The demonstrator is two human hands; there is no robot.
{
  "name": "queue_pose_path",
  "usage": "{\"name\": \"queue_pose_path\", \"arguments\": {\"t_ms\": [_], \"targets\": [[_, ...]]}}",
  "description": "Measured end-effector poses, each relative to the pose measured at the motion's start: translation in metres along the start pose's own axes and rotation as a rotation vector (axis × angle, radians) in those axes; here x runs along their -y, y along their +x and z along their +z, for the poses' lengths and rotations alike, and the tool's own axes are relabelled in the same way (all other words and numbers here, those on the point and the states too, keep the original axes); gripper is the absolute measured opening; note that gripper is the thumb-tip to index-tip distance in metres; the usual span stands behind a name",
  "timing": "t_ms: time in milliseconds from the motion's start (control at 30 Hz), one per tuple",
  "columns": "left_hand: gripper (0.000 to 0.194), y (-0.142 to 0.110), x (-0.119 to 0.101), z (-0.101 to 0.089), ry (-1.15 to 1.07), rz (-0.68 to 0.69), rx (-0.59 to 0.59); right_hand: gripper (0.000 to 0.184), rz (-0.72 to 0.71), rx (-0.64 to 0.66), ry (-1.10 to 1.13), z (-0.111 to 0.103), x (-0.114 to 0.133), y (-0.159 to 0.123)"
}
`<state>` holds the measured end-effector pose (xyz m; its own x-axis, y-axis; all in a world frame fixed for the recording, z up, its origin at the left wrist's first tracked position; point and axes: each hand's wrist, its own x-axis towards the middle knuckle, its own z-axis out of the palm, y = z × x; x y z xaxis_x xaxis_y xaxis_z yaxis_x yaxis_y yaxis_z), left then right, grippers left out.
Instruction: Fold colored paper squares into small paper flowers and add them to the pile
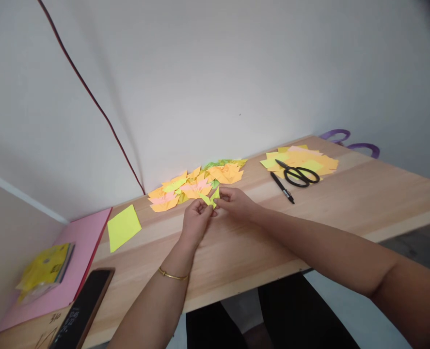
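Between my two hands is a small piece of folded yellow paper (215, 195), its pointed corners sticking up. My left hand (196, 218) pinches its lower left part, and my right hand (234, 202) pinches its right side. The fingertips of both hands nearly meet and hide the paper's lower part. Just behind them lies a row of folded paper pieces (196, 186) in orange, yellow, pink and green, some with small drawn marks.
On the wooden table (251, 247) a yellow paper stack (123, 228) lies left. At right, black scissors (298, 174) rest on loose coloured paper (305, 157), beside a black pen (282, 188). A phone (82, 308), pink board (87, 232) and yellow packet (45, 269) are at left.
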<state>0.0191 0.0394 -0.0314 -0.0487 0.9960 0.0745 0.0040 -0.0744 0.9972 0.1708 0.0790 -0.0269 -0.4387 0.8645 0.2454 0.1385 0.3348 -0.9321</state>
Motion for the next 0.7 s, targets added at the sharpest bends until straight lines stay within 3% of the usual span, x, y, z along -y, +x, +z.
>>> {"name": "queue_pose_path", "arguments": {"t_ms": [100, 233, 500, 700], "targets": [[0.022, -0.0007, 0.001, 0.0029, -0.108, 0.009, 0.047, 0.02, -0.015, -0.029, -0.086, -0.0016, 0.001, -0.0011], [0.03, 0.0001, 0.0036, 0.0029, -0.159, 0.008, 0.036, 0.013, -0.027, 0.032, 0.007, -0.0014, 0.0017, -0.0022], [0.022, 0.0011, 0.0055, 0.001, -0.15, -0.006, -0.007, 0.011, -0.056, 0.0, 0.01, -0.002, 0.0069, -0.0052], [0.017, 0.0017, 0.0011, 0.003, -0.233, -0.045, -0.033, 0.015, -0.108, 0.05, 0.067, -0.0011, 0.0075, -0.0073]]}}
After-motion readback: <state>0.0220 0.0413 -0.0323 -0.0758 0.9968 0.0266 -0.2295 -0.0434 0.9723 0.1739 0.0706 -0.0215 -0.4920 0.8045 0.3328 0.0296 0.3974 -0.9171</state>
